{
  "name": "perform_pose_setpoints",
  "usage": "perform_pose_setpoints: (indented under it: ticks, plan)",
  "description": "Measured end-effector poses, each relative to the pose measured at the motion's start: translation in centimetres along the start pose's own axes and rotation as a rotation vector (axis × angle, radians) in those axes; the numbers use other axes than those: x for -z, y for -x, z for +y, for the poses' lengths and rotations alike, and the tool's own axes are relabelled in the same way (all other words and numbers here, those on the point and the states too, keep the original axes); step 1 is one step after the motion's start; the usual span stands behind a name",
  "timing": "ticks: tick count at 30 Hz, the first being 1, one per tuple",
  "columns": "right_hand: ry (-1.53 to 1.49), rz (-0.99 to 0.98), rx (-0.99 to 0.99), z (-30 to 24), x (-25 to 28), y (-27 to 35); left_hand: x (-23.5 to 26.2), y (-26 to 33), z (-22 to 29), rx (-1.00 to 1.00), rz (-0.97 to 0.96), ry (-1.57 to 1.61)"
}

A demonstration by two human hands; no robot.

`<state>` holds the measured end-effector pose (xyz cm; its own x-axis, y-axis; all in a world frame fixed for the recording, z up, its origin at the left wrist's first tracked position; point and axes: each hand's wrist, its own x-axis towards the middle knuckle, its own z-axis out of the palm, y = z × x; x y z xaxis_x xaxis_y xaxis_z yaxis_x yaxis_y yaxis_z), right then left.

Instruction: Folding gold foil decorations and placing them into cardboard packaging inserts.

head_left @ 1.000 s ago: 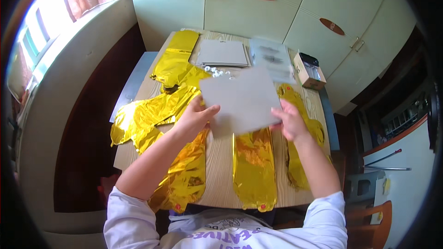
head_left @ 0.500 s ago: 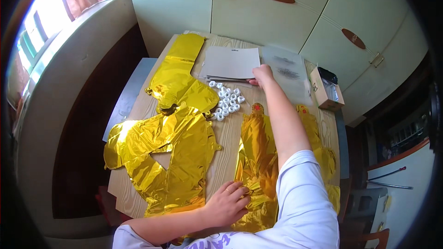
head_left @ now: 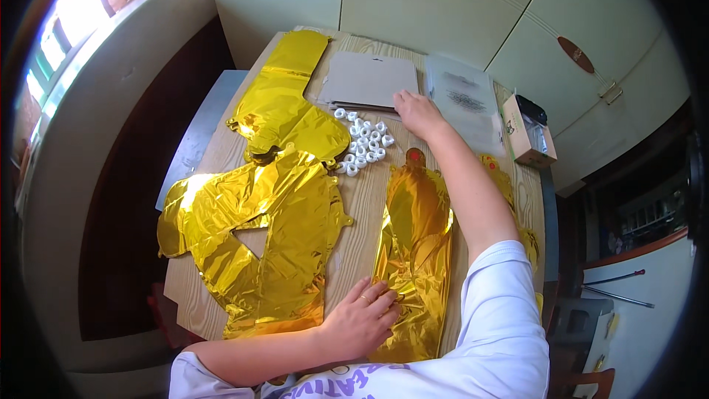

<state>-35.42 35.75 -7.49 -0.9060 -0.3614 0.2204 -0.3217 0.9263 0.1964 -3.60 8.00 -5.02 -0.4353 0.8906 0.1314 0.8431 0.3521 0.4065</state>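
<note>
My right hand point(head_left: 418, 113) reaches across to the right front corner of a stack of grey cardboard sheets point(head_left: 371, 77). Its fingers are closed at the corner's edge; the thumb is mostly hidden. My left hand point(head_left: 362, 315), with a ring on one finger, lies spread on a flat gold foil balloon point(head_left: 415, 251) in front of me. More deflated foil balloons lie to the left: one in a bent shape point(head_left: 289, 114) at the back and one with a triangular gap point(head_left: 251, 233) nearer me. Small white ribbon rolls point(head_left: 363, 144) are piled just in front of the stack.
Clear plastic sleeves point(head_left: 461, 103) lie right of the cardboard. A small box point(head_left: 528, 133) with dark contents stands at the table's right edge. Another gold foil balloon point(head_left: 501, 177) lies partly behind my right arm. Pale cabinets point(head_left: 413, 15) stand behind the wooden table point(head_left: 360, 233).
My right hand has shifted slightly left along the stack's corner, with its fingers now higher on the edge. My left hand stays on the foil balloon. The view has tilted a little downward.
</note>
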Motion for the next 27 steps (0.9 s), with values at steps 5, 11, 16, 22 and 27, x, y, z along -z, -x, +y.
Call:
perform_pose_setpoints:
  ticks: [5,11,16,22,27]
  plan:
    - [0.02,-0.067,0.072,-0.9,1.9,-0.3,0.3,0.2,0.1,0.02,-0.04,-0.017]
    - [-0.167,0.083,-0.315,-0.4,3.0,0.5,0.3,0.1,-0.2,-0.002,0.002,0.053]
    - [-0.26,0.842,-0.275,0.3,10.4,6.6,-0.7,0.3,-0.4,-0.021,0.109,0.164]
    - [-0.792,0.653,-0.651,-5.6,21.6,25.3,1.2,1.6,-0.1,-0.088,0.238,0.17]
    - [-1.735,0.594,-0.912,-12.9,20.9,38.4,1.6,4.2,-0.6,-0.001,0.253,0.127]
